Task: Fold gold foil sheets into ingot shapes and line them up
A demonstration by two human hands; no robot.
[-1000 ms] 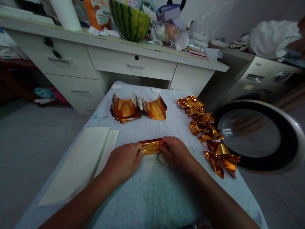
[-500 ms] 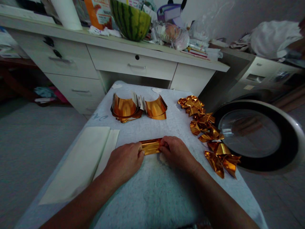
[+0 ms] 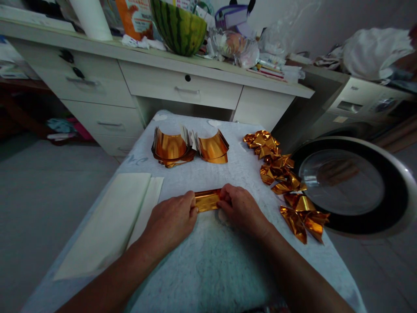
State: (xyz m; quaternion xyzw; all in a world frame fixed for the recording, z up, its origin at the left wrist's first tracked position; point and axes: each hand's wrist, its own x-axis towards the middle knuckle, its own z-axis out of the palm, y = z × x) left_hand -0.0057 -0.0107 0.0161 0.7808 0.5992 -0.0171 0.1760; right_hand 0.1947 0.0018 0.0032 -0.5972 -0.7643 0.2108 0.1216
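Observation:
A small folded piece of gold foil (image 3: 207,201) lies between my hands near the middle of the cloth-covered surface. My left hand (image 3: 174,217) pinches its left end, thumb in front. The right end is gripped by the curled fingers of my right hand (image 3: 240,206). Beyond them rest two curved stacks of gold sheets, a left stack (image 3: 171,147) and a right stack (image 3: 213,148), side by side. Several crumpled, folded gold foil pieces (image 3: 282,171) form a row along the right edge. Pale paper sheets (image 3: 107,221) lie to the left of my left hand.
The light cloth (image 3: 202,269) covers the work surface. Behind it stands a white desk (image 3: 208,84) with a cut watermelon (image 3: 179,28), an orange bag and plastic bags on top. At the right, a washing machine's round door (image 3: 352,184) hangs open close to the surface's edge.
My left hand's thumb and fingers have shifted slightly at the left end of the foil. My right hand and the foil have hardly moved.

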